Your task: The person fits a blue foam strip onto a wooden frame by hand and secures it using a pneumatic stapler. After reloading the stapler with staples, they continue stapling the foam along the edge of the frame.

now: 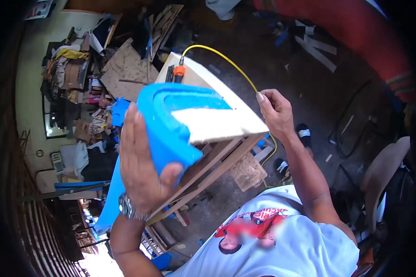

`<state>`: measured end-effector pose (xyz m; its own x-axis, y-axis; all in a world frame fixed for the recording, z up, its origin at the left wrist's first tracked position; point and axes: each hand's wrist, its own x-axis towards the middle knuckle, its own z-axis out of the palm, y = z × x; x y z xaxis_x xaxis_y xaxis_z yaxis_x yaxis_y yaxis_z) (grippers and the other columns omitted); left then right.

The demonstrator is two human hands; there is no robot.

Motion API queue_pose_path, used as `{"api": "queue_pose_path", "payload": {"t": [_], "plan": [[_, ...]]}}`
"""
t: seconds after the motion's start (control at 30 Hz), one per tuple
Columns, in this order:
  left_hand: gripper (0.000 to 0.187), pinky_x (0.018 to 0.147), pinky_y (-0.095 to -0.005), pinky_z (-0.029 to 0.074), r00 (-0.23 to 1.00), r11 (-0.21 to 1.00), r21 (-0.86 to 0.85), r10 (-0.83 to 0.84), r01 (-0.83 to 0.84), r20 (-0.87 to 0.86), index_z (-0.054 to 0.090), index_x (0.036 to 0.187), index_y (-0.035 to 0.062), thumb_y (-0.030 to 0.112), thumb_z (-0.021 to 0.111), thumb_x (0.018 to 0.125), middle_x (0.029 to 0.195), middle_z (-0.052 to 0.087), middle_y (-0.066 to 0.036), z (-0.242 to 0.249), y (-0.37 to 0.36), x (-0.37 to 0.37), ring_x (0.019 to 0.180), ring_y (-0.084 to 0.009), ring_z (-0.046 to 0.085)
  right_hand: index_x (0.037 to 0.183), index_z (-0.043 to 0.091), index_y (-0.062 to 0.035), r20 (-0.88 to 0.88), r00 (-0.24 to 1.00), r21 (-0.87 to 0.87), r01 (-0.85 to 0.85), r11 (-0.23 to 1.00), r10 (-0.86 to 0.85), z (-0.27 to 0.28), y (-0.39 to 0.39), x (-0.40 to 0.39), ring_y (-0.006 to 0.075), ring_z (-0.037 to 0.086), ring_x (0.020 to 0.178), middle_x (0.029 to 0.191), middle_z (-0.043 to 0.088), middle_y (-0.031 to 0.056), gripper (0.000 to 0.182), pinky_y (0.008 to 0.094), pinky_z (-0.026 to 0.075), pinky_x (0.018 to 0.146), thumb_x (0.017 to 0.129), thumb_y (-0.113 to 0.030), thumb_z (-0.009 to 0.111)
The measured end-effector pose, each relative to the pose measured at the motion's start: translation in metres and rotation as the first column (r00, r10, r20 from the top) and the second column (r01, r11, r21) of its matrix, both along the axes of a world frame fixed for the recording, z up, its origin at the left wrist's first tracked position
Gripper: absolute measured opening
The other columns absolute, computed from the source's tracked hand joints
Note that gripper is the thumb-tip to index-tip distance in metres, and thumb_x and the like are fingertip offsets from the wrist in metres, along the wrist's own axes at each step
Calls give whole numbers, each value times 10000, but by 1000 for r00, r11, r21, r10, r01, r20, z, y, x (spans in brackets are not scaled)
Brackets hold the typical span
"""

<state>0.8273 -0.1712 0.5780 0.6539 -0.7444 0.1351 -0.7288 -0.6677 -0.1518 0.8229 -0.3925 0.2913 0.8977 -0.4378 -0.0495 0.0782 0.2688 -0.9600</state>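
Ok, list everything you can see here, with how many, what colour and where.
blue moulded piece: one, bright blue, lying over the near corner of the white board, under the left hand
white board: one, white top, on a wooden frame, centre
wooden frame: one, bare timber, beneath the board
yellow hose: one, yellow, running from the orange fitting past the right hand and down
orange fitting: one, orange and black, far end of the board
plywood scraps: several, brown, piled upper left
sandals: two, black and white, on the floor at right
wristwatch: one, silver, left wrist
left hand: one, pressing flat on the blue piece
right hand: one, at the board's right edge, fingertips on the hose
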Motion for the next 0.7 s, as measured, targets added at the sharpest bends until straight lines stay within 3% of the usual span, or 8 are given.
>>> {"api": "queue_pose_path", "payload": {"t": [0.17, 0.27, 0.4, 0.47, 0.5, 0.53, 0.57, 0.7], "plan": [[1044, 1130, -652, 345, 999, 998, 47, 45, -45, 3, 277, 1584, -38, 770, 446, 946, 1547, 372, -373, 5, 1, 5, 1402, -560, 417, 1072, 688, -18, 129, 990, -200, -30, 979, 57, 11, -4, 103, 117, 605, 717, 787, 669, 69, 159, 287, 503, 684, 998, -155, 658], [1002, 1108, -653, 377, 995, 995, 19, 97, -97, -3, 332, 1572, 39, 804, 428, 931, 1535, 424, -320, 2, 4, 8, 1366, -536, 476, 1111, 686, -58, 151, 955, -384, -182, 905, 256, 5, 23, 194, 283, 711, 839, 949, 729, 138, 171, 367, 557, 768, 978, -162, 660], [855, 1105, -611, 417, 985, 982, -80, 170, -170, 1, 397, 1559, 176, 786, 375, 961, 1516, 511, -186, -2, 4, 8, 1336, -426, 549, 1243, 642, -107, 0, 806, -852, -310, 423, 592, 9, 96, 297, 314, 608, 1217, 1269, 645, 129, 345, 440, 528, 963, 899, -93, 641], [788, 1112, -597, 421, 980, 975, -103, 199, -199, -8, 418, 1552, 204, 753, 351, 990, 1502, 544, -136, 1, 1, 4, 1331, -378, 567, 1267, 613, -101, 96, 709, -956, -130, 264, 698, -24, 142, 344, 337, 544, 1304, 1371, 578, 132, 428, 465, 488, 1020, 845, -34, 616], [688, 1130, -568, 421, 968, 960, -125, 248, -250, -31, 444, 1541, 237, 685, 302, 1039, 1493, 569, -81, 2, -4, 4, 1326, -328, 583, 1264, 607, -97, -20, 608, -959, -236, 156, 794, -22, 156, 361, 353, 508, 1345, 1412, 535, 151, 461, 485, 457, 1055, 812, -7, 595], [653, 1157, -551, 397, 965, 960, -109, 250, -258, -79, 445, 1545, 251, 652, 308, 1048, 1510, 562, -64, 4, -4, 7, 1347, -322, 567, 1283, 590, -100, 51, 603, -966, -172, 191, 796, -52, 178, 379, 361, 497, 1356, 1410, 530, 159, 471, 497, 456, 1056, 821, -12, 592], [646, 1174, -548, 377, 960, 956, -116, 258, -270, -108, 433, 1553, 260, 643, 311, 1047, 1537, 535, -61, 6, -4, 9, 1372, -320, 545, 1302, 579, -88, -150, 534, -964, -266, -2, 832, -47, 191, 395, 360, 468, 1388, 1411, 528, 162, 477, 490, 450, 1066, 832, -9, 582], [676, 1191, -572, 343, 959, 954, -144, 242, -263, -147, 415, 1574, 294, 671, 256, 1036, 1580, 493, -31, 4, -2, 12, 1402, -286, 528, 1379, 547, -87, -400, 571, -903, -114, -414, 717, -57, 223, 423, 302, 362, 1491, 1473, 509, 128, 492, 574, 300, 1202, 888, -87, 585]]}}
